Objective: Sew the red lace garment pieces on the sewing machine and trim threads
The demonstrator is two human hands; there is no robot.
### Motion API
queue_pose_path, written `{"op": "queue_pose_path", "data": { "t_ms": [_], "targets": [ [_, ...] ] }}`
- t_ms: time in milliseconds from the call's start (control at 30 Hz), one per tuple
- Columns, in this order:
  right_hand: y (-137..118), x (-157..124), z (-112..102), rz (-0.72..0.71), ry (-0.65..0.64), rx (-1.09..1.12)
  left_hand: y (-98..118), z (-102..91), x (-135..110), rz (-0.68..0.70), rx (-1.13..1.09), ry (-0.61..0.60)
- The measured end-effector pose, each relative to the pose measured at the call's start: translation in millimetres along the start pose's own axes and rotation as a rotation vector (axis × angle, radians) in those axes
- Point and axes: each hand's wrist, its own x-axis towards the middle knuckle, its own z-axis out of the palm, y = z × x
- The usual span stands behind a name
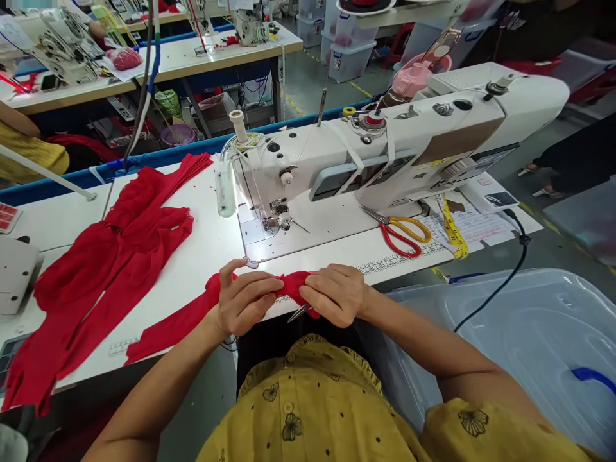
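Note:
Close to my body, at the table's front edge, both hands pinch one piece of red fabric [292,285]. My left hand [248,298] is closed on it, with the index finger raised. My right hand [335,294] is closed on the fabric's other end, and a small pointed metal tool, perhaps thread snips, [299,313] sticks out below that palm; its handle is hidden. From my left hand the fabric trails left across the table. Just beyond my hands stands a white sewing machine [308,154], its needle area [274,221] lit.
A pile of red fabric pieces [110,256] lies on the left. Scissors with red and yellow handles [402,234] and a yellow tape measure [452,231] lie on the right. A clear plastic bin [505,308] stands at right. Another person's yellow sleeve [43,154] shows at far left.

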Motion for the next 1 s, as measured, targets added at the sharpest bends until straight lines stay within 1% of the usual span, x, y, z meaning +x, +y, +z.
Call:
{"op": "queue_pose_path", "data": {
  "t_ms": [33, 67, 100, 133, 200, 233, 267, 300, 333, 367, 433, 500, 533, 567, 600, 667, 733, 767, 800, 867, 900, 933, 1000],
  "targets": [
    [-0.6, 0.7, 0.5, 0.008, 0.009, -0.026, 6.6, 2.1, 2.5, 0.024, 0.009, 0.063],
    [-1.5, 1.9, 1.1, 0.022, 0.019, -0.048, 12.9, 4.5, 4.8, 0.010, -0.008, 0.118],
    [-2.4, 3.5, 1.6, 0.041, 0.027, -0.061, 18.3, 6.9, 6.9, -0.050, -0.047, 0.162],
    [-3.0, 5.7, 1.9, 0.070, 0.039, -0.063, 22.3, 9.0, 9.0, -0.154, -0.113, 0.190],
    [-2.5, 12.0, 2.0, 0.158, 0.063, -0.024, 25.0, 10.6, 13.6, -0.443, -0.308, 0.197],
    [-0.7, 16.1, 1.5, 0.209, 0.057, 0.031, 23.3, 9.7, 16.4, -0.589, -0.421, 0.180],
    [2.5, 20.7, 0.6, 0.265, 0.028, 0.113, 19.8, 7.4, 19.6, -0.714, -0.533, 0.136],
    [7.0, 25.5, -0.7, 0.324, -0.018, 0.215, 14.9, 3.7, 23.3, -0.808, -0.629, 0.070],
    [12.8, 30.2, -2.3, 0.381, -0.078, 0.327, 9.0, -1.1, 27.3, -0.864, -0.694, -0.013],
    [19.4, 34.8, -4.2, 0.432, -0.153, 0.437, 2.6, -6.7, 31.7, -0.890, -0.727, -0.117],
    [33.7, 42.8, -9.0, 0.509, -0.285, 0.611, -9.8, -18.7, 40.6, -0.873, -0.719, -0.341],
    [46.3, 49.1, -14.9, 0.527, -0.382, 0.705, -19.8, -28.8, 48.2, -0.812, -0.666, -0.547],
    [51.0, 51.8, -17.9, 0.513, -0.434, 0.705, -23.8, -32.3, 50.8, -0.779, -0.609, -0.623],
    [54.3, 54.0, -20.7, 0.496, -0.482, 0.654, -27.1, -34.4, 52.1, -0.741, -0.512, -0.670],
    [55.9, 55.8, -23.0, 0.484, -0.519, 0.545, -30.0, -34.9, 51.9, -0.699, -0.368, -0.686],
    [53.9, 56.9, -25.0, 0.491, -0.549, 0.181, -34.7, -32.0, 46.9, -0.616, 0.030, -0.646],
    [47.0, 53.2, -22.8, 0.549, -0.491, -0.230, -37.7, -25.2, 36.8, -0.555, 0.418, -0.568],
    [43.3, 49.4, -20.4, 0.575, -0.453, -0.381, -38.6, -21.3, 30.8, -0.539, 0.555, -0.521],
    [40.6, 44.5, -17.8, 0.594, -0.420, -0.478, -39.0, -17.4, 24.6, -0.527, 0.650, -0.460],
    [41.7, 32.7, -13.4, 0.626, -0.376, -0.543, -38.9, -10.4, 12.9, -0.463, 0.725, -0.299],
    [46.2, 26.9, -12.3, 0.650, -0.364, -0.546, -38.6, -7.4, 7.6, -0.399, 0.704, -0.233],
    [53.0, 21.6, -12.3, 0.683, -0.359, -0.550, -38.5, -4.4, 2.8, -0.322, 0.651, -0.194],
    [68.8, 13.8, -14.7, 0.763, -0.369, -0.582, -38.8, 1.4, -6.0, -0.170, 0.485, -0.198]
  ]
}}
